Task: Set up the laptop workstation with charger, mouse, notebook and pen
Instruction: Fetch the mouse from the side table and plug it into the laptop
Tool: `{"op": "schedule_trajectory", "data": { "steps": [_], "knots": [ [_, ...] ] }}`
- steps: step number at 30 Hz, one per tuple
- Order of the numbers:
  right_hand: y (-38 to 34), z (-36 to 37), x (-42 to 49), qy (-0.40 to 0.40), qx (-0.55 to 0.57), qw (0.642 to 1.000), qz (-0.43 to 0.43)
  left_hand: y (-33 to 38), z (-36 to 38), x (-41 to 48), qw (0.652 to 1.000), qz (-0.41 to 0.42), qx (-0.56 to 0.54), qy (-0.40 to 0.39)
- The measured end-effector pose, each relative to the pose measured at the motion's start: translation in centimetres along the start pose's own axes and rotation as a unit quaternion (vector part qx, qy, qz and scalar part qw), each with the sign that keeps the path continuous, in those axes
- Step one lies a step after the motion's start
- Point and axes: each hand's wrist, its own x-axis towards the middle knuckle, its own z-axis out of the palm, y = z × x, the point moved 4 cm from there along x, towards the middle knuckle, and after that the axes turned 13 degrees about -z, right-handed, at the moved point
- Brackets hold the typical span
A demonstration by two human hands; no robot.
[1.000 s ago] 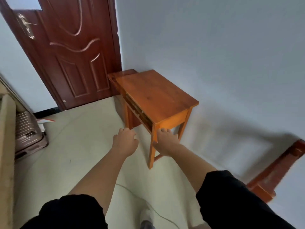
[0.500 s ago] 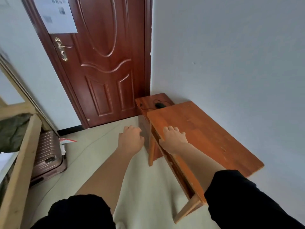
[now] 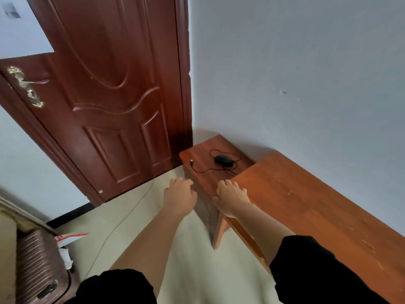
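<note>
Both hands (image 3: 205, 195) empty, mouse (image 3: 223, 160) beyond

black wired mouse (image 3: 223, 160), cord looped, unplugged

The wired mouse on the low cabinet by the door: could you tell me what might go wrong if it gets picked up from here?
1. The mouse has its cable looped loosely around it, with the plug near the edge of the cabinet; lifting quickly could snag or drag it.
2. A thin cord trails across the floor near the left hand, a possible trip hazard.
</note>
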Motion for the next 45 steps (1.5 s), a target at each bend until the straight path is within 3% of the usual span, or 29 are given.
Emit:
{"op": "schedule_trajectory", "data": {
  "steps": [10,18,23,29,35,40,45],
  "knots": [
    [8.4,1.6,15.9,-0.02,0.042,0.994,0.099,3.3,6.2,18.3,0.996,0.051,0.022,-0.075],
    [16.6,5.1,27.2,-0.094,0.123,0.971,0.181,7.5,12.8,32.5,0.983,0.061,0.041,-0.169],
    [19.2,7.3,30.5,-0.116,0.153,0.958,0.215,8.8,16.7,36.6,0.97,0.067,0.046,-0.228],
    [22.2,8.9,34.3,-0.052,0.125,0.957,0.255,9.3,22.6,40.2,0.952,0.101,0.072,-0.279],
    [24.1,10.6,37.3,-0.021,0.101,0.959,0.265,10.5,25.6,42.7,0.95,0.16,0.066,-0.258],
    [25.7,12.3,38.8,-0.044,0.084,0.96,0.265,11.0,27.9,43.1,0.905,0.256,0.155,-0.302],
    [25.9,12.8,38.9,-0.057,0.058,0.959,0.27,10.6,28.7,42.9,0.894,0.251,0.156,-0.337]
  ]
}}
